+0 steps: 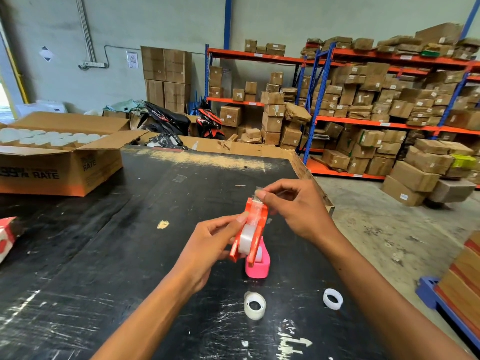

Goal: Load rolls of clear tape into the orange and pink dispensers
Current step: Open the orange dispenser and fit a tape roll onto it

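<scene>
My left hand (207,245) grips the orange dispenser (255,224) above the black table, with a roll of clear tape (246,237) seated inside it. My right hand (293,206) pinches the free end of the tape (258,190) at the dispenser's top end. The pink dispenser (258,266) stands on the table just behind and below the orange one, partly hidden by it. Two loose rolls of clear tape lie near the front: one (255,305) in the middle, another (332,298) to its right.
An open cardboard box (62,162) full of tape rolls sits at the table's back left. A red and white packet (7,236) lies at the left edge. The table's right edge (322,193) drops to the floor; shelves of boxes stand beyond.
</scene>
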Demonstrator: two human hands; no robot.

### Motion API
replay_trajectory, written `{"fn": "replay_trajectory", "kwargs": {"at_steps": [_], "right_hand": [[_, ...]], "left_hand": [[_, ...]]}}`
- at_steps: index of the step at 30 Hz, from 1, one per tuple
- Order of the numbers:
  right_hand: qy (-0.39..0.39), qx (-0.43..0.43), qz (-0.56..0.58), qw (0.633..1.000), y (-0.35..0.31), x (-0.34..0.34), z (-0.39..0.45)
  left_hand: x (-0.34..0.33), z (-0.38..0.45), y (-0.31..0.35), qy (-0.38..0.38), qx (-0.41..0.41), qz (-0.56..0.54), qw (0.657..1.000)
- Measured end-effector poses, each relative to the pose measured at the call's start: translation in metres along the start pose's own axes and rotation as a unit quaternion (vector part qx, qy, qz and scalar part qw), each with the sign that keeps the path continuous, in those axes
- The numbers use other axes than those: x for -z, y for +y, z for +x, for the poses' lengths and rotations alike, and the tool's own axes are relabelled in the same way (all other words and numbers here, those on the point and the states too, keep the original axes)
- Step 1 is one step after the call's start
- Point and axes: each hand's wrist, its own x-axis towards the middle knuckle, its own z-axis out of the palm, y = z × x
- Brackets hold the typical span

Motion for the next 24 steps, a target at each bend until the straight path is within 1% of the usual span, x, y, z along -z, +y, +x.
{"fn": "replay_trajectory", "kwargs": {"at_steps": [6,8,12,15,18,21,24], "right_hand": [[-0.008,-0.017,0.002,1.000,0.005,0.000,0.001],[-0.022,-0.044,0.016,0.999,0.005,0.002,0.003],[-0.056,-0.127,0.060,0.989,0.007,0.008,0.010],[-0.071,-0.146,0.069,0.984,0.007,0.010,0.013],[-0.077,-0.159,0.075,0.981,0.010,0.009,0.015],[-0.094,-0.190,0.072,0.975,0.018,0.007,0.017],[-0.095,-0.222,0.092,0.966,0.031,0.007,0.013]], "left_hand": [[0.000,0.003,-0.001,-0.014,0.002,0.010,1.000],[0.000,0.004,0.000,-0.021,-0.002,0.005,1.000],[0.001,0.003,0.001,-0.028,-0.024,0.009,0.999],[0.001,0.003,-0.002,-0.025,-0.040,0.015,0.999],[0.001,0.003,-0.007,-0.022,-0.037,0.014,0.999],[-0.002,0.003,-0.013,-0.027,-0.010,0.015,0.999],[-0.007,0.008,-0.018,-0.034,0.048,-0.016,0.998]]}}
